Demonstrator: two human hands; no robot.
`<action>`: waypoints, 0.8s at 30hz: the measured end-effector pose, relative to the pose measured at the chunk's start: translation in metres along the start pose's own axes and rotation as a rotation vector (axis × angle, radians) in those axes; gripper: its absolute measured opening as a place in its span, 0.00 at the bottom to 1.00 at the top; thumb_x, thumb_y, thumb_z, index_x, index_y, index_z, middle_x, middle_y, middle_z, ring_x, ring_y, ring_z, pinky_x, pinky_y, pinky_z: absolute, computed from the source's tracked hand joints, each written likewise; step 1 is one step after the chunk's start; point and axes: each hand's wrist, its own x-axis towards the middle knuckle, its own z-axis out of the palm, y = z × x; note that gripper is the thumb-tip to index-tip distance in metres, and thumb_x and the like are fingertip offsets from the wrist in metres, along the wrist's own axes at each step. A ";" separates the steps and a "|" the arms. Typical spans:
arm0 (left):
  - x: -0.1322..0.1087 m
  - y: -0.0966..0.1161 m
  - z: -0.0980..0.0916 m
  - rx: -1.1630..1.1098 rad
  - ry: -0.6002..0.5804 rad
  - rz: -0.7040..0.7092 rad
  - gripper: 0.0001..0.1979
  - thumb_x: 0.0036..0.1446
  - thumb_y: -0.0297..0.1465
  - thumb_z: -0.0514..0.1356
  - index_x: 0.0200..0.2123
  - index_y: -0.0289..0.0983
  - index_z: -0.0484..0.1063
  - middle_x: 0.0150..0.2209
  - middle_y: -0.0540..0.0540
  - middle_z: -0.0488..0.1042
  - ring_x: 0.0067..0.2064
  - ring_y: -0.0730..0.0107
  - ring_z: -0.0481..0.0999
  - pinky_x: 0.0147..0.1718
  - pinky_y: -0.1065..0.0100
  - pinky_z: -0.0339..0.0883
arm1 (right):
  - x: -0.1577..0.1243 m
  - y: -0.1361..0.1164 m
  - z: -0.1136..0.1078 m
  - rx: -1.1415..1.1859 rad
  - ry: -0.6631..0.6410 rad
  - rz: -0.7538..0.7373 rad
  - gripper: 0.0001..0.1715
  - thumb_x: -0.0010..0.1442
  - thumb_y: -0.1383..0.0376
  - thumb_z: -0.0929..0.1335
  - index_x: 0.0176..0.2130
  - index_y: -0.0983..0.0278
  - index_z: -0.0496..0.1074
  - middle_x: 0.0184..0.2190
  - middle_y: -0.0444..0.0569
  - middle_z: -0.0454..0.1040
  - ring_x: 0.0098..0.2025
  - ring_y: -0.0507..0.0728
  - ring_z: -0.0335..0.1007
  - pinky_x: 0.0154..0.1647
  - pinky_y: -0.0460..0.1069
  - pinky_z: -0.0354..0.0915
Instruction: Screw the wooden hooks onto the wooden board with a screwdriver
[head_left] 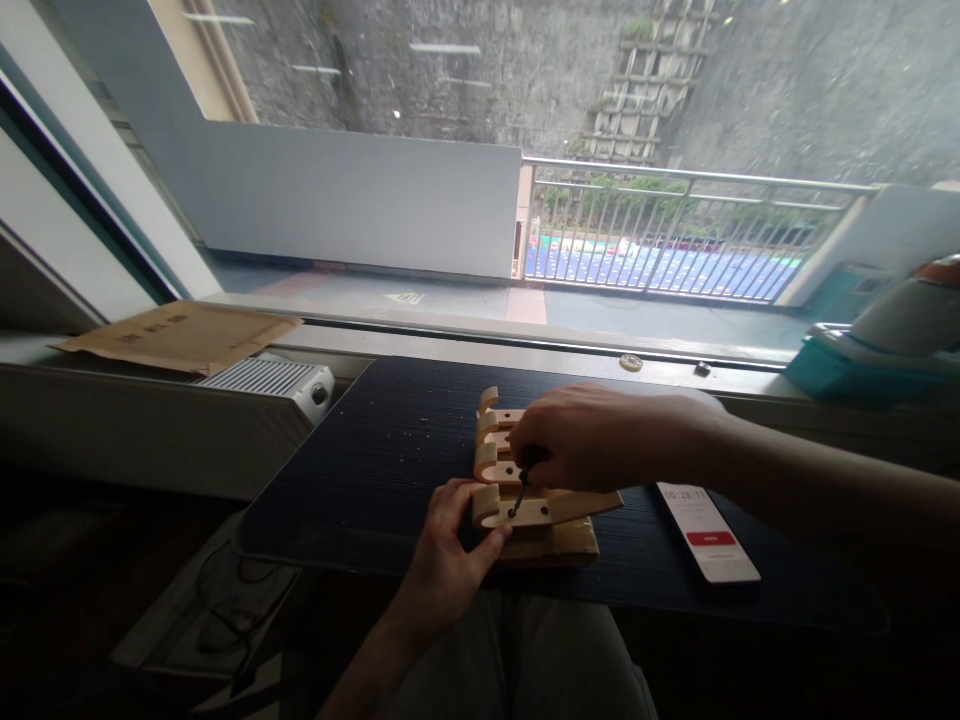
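Note:
A wooden hook rack with several curved pale hooks lies on the dark table, dark screw heads showing along its hooks. My left hand grips its near end, thumb in front and fingers behind the nearest hook. Above the rack, my right hand is closed around a screwdriver, whose handle is mostly hidden in the fist. Its thin dark shaft slants down to a screw in the nearest hook. A flat wooden block lies under the rack's near side.
The dark table stands against the window sill. A phone showing a timer lies to the right. Tape roll and a small dark object sit on the sill. A brown envelope lies left; a teal container stands right.

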 end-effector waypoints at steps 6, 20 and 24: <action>-0.001 -0.001 0.001 -0.003 0.007 -0.001 0.11 0.50 0.28 0.61 0.39 0.40 0.67 0.43 0.45 0.68 0.47 0.62 0.68 0.47 0.62 0.64 | 0.002 0.007 0.012 0.046 0.077 -0.016 0.15 0.56 0.56 0.63 0.32 0.65 0.72 0.28 0.46 0.71 0.25 0.49 0.59 0.23 0.45 0.52; 0.006 -0.004 0.001 0.086 0.027 0.023 0.14 0.48 0.36 0.62 0.38 0.39 0.68 0.39 0.47 0.70 0.42 0.62 0.71 0.43 0.62 0.65 | 0.002 0.004 0.018 0.043 0.118 0.009 0.11 0.54 0.59 0.66 0.32 0.64 0.72 0.29 0.47 0.71 0.26 0.50 0.61 0.27 0.46 0.54; 0.013 -0.001 0.000 0.103 0.012 0.022 0.14 0.46 0.40 0.63 0.36 0.40 0.70 0.36 0.48 0.71 0.41 0.61 0.71 0.42 0.62 0.65 | 0.003 0.002 0.016 0.092 0.105 0.035 0.08 0.52 0.62 0.66 0.32 0.64 0.73 0.29 0.47 0.71 0.27 0.51 0.61 0.28 0.47 0.56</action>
